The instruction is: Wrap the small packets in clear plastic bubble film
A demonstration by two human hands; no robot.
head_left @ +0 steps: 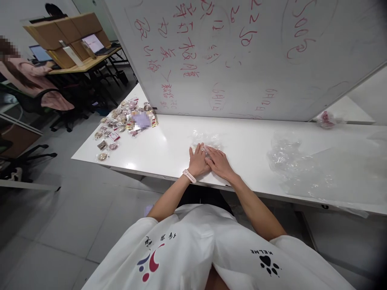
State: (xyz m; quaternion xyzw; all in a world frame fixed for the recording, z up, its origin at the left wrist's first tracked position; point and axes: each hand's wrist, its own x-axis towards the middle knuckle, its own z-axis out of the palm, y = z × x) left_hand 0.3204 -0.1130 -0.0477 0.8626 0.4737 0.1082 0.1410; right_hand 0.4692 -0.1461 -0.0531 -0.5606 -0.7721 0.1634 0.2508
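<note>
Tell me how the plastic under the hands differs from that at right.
The centre plastic lies under the left hand and right hand; the right plastic lies untouched. The centre plastic looks small; the right plastic spreads far wider. Both are see-through and wrinkled, on the white table.

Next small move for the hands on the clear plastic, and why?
I'd probably anchor it with the left hand and ease the right hand outward: both rest close together on the clear plastic, and the part showing past them looks wrinkled.
</note>
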